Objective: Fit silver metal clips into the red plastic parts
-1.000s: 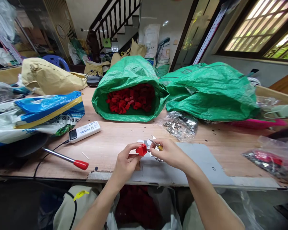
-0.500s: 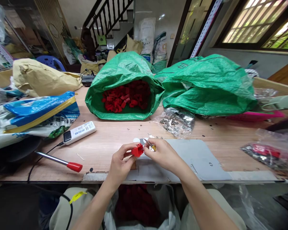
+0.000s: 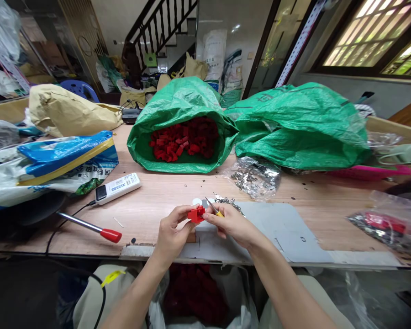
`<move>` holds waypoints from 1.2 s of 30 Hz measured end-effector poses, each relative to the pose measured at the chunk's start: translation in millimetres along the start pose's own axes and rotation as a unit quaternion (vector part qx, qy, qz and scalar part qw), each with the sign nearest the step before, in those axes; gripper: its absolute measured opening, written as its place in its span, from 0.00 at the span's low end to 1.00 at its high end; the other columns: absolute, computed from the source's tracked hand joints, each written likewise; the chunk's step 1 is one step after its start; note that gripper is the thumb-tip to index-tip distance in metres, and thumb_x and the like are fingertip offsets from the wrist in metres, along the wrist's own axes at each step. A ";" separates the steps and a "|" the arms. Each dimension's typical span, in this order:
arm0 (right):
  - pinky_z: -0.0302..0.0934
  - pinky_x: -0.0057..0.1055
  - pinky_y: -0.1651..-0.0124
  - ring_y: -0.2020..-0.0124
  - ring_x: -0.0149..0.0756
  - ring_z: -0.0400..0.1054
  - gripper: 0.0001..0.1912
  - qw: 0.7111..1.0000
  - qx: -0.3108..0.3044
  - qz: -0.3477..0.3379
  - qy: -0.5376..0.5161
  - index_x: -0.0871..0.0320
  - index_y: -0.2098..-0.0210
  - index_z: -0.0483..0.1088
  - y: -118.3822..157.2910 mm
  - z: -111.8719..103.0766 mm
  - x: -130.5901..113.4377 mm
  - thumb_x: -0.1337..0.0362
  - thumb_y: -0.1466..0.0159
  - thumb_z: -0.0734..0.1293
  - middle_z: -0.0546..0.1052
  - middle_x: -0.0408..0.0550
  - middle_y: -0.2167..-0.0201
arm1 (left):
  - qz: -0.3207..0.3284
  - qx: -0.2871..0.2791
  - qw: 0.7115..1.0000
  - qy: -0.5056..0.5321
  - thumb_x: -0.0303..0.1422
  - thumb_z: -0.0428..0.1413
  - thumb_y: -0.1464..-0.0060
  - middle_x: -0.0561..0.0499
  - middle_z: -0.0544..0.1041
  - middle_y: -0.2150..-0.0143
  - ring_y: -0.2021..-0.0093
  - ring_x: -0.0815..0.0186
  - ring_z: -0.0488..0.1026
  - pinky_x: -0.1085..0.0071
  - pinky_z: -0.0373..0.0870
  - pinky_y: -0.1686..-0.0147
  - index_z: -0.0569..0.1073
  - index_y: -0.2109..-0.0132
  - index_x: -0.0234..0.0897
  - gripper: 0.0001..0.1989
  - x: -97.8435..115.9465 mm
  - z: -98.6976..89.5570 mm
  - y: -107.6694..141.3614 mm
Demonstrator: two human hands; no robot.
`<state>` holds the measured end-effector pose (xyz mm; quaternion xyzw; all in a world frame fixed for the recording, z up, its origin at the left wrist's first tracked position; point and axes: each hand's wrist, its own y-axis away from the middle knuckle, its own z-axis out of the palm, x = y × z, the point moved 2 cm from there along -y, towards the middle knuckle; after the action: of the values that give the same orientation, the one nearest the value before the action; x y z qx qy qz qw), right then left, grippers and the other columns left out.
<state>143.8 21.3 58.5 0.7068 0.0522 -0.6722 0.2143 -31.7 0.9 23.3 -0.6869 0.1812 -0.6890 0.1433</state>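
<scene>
Above the table's front edge, my left hand (image 3: 172, 235) pinches a small red plastic housing (image 3: 196, 214) between thumb and fingers, its hollow side turned to the right. My right hand (image 3: 230, 222) is closed round a slim pointed metal tool with a yellow handle (image 3: 219, 213), its tip pointing up and to the left. The fingertips of that hand touch the housing's right side; whether they also hold a small part there is hidden. Small metal pieces (image 3: 228, 200) lie just behind my right hand. Below, a grey mat (image 3: 277, 224) covers the tabletop.
A green sack (image 3: 140, 153) with many red plastic pieces (image 3: 171, 144) lies open behind the hands, beside another green sack (image 3: 301, 128). A clear bag of metal parts (image 3: 256, 177) is in front. To the left are a white device (image 3: 118, 188) and a red-tipped lever (image 3: 110, 235).
My right hand has turned slightly, and the pointed tool now stands a little higher and steeper. The red housing stays in my left hand. The whole view has shifted slightly.
</scene>
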 end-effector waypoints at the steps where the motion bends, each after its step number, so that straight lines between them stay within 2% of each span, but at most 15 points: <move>1: 0.52 0.21 0.84 0.82 0.23 0.51 0.24 1.000 -0.003 -0.001 -0.010 0.59 0.73 0.67 1.3 -0.4 -0.3 0.45 0.47 0.76 0.59 0.35 0.79 | -0.001 0.001 1.000 -0.002 0.29 0.62 0.43 0.48 0.82 0.52 0.50 0.62 0.80 0.68 0.78 0.48 0.76 0.51 0.39 0.13 0.2 -0.2 0.0; 5: 0.56 0.21 0.84 0.83 0.21 0.46 0.25 0.999 -0.027 0.006 -0.029 0.60 0.73 0.68 6.0 -4.3 -0.3 0.43 0.43 0.73 0.62 0.36 0.79 | -0.012 0.015 1.000 -0.012 0.30 0.62 0.42 0.48 0.82 0.52 0.50 0.62 0.80 0.68 0.78 0.48 0.75 0.50 0.39 0.13 -0.4 -0.5 1.0; 11: 0.58 0.21 0.85 0.84 0.23 0.60 0.22 0.997 0.035 -0.052 0.038 0.59 0.71 0.68 7.0 2.2 4.9 0.45 0.40 0.71 0.66 0.38 0.75 | 0.018 -0.022 0.998 -0.053 0.27 0.59 0.40 0.48 0.79 0.44 0.41 0.61 0.74 0.63 0.72 0.39 0.74 0.47 0.43 0.15 -0.4 -1.0 4.7; 13: 0.58 0.21 0.86 0.85 0.22 0.60 0.23 0.997 0.047 -0.057 0.015 0.59 0.70 0.67 7.5 8.9 7.2 0.45 0.39 0.70 0.66 0.38 0.73 | 0.034 -0.021 0.997 -0.069 0.26 0.59 0.40 0.49 0.78 0.43 0.40 0.61 0.74 0.62 0.71 0.39 0.74 0.46 0.44 0.16 1.8 -3.4 5.9; 15: 0.60 0.21 0.86 0.84 0.22 0.60 0.23 0.998 0.034 -0.038 -0.032 0.59 0.70 0.68 9.1 15.1 9.2 0.44 0.40 0.71 0.67 0.39 0.74 | 0.034 -0.013 0.997 -0.075 0.27 0.59 0.40 0.48 0.78 0.43 0.41 0.61 0.74 0.62 0.72 0.39 0.74 0.47 0.44 0.16 4.4 -6.1 7.5; 19: 0.59 0.18 0.86 0.84 0.22 0.54 0.24 0.990 -0.019 0.024 -0.140 0.60 0.69 0.70 15.7 22.4 11.2 0.46 0.45 0.75 0.65 0.37 0.79 | -0.021 -0.027 0.999 -0.033 0.29 0.60 0.41 0.43 0.78 0.43 0.40 0.56 0.74 0.59 0.72 0.40 0.74 0.48 0.40 0.14 8.0 -8.1 12.4; 24: 0.56 0.18 0.85 0.86 0.19 0.47 0.22 0.973 -0.061 0.037 -0.218 0.61 0.66 0.73 23.6 31.6 13.6 0.48 0.46 0.77 0.59 0.33 0.81 | -0.123 -0.044 0.984 0.120 0.35 0.64 0.44 0.39 0.80 0.47 0.42 0.51 0.75 0.57 0.76 0.45 0.74 0.52 0.38 0.14 8.0 -8.1 15.2; 26: 0.54 0.20 0.86 0.86 0.19 0.46 0.24 0.978 -0.063 0.042 -0.195 0.61 0.65 0.73 24.4 30.2 13.9 0.46 0.46 0.76 0.59 0.33 0.82 | -0.136 -0.041 0.980 0.140 0.36 0.65 0.46 0.39 0.82 0.50 0.44 0.50 0.77 0.57 0.77 0.47 0.74 0.53 0.37 0.15 7.3 -9.2 13.2; 28: 0.52 0.23 0.86 0.87 0.21 0.50 0.24 0.993 -0.043 0.040 -0.102 0.60 0.65 0.74 22.3 18.5 11.6 0.43 0.43 0.73 0.65 0.37 0.80 | -0.142 -0.033 0.981 0.129 0.36 0.65 0.46 0.39 0.82 0.51 0.46 0.51 0.78 0.58 0.77 0.47 0.74 0.54 0.36 0.15 6.3 -10.2 10.7; 30: 0.55 0.26 0.81 0.83 0.28 0.60 0.21 0.997 0.039 0.003 0.065 0.58 0.63 0.75 15.7 -5.6 5.2 0.45 0.39 0.69 0.75 0.45 0.73 | -0.160 -0.039 0.981 0.104 0.36 0.63 0.44 0.38 0.80 0.47 0.44 0.51 0.77 0.60 0.78 0.48 0.73 0.52 0.36 0.14 5.4 -9.7 9.5; 31: 0.59 0.29 0.76 0.77 0.33 0.66 0.17 0.980 0.109 -0.030 0.166 0.58 0.61 0.76 10.8 -20.7 0.5 0.49 0.37 0.68 0.78 0.48 0.69 | -0.170 -0.055 0.980 0.088 0.35 0.62 0.42 0.38 0.78 0.44 0.43 0.51 0.76 0.62 0.78 0.50 0.73 0.52 0.37 0.13 5.3 -8.5 9.7; 33: 0.62 0.33 0.64 0.65 0.42 0.72 0.09 0.895 0.249 -0.066 0.363 0.58 0.62 0.77 -1.2 -48.6 -8.1 0.60 0.36 0.67 0.79 0.51 0.64 | -0.171 -0.104 0.979 0.033 0.33 0.59 0.41 0.40 0.76 0.41 0.39 0.52 0.73 0.63 0.78 0.49 0.74 0.50 0.39 0.11 6.4 -5.2 11.0; 34: 0.62 0.35 0.60 0.61 0.44 0.73 0.08 0.853 0.271 -0.064 0.442 0.58 0.62 0.77 -8.9 -58.0 -10.3 0.63 0.36 0.65 0.80 0.51 0.62 | -0.160 -0.132 0.978 -0.003 0.31 0.59 0.41 0.41 0.76 0.41 0.37 0.52 0.71 0.63 0.77 0.47 0.75 0.50 0.40 0.11 7.6 -3.4 11.8; 36: 0.61 0.34 0.58 0.58 0.44 0.73 0.09 0.806 0.252 -0.051 0.533 0.57 0.62 0.77 -25.3 -66.9 -11.0 0.66 0.36 0.64 0.80 0.51 0.60 | -0.129 -0.174 0.974 -0.070 0.28 0.59 0.43 0.43 0.79 0.45 0.37 0.53 0.70 0.63 0.74 0.45 0.76 0.51 0.41 0.13 10.4 -0.7 12.9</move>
<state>195.7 71.5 63.6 0.9794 0.0228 -0.1887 -0.0678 -33.2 -15.2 26.9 -0.7652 0.1980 -0.6101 -0.0558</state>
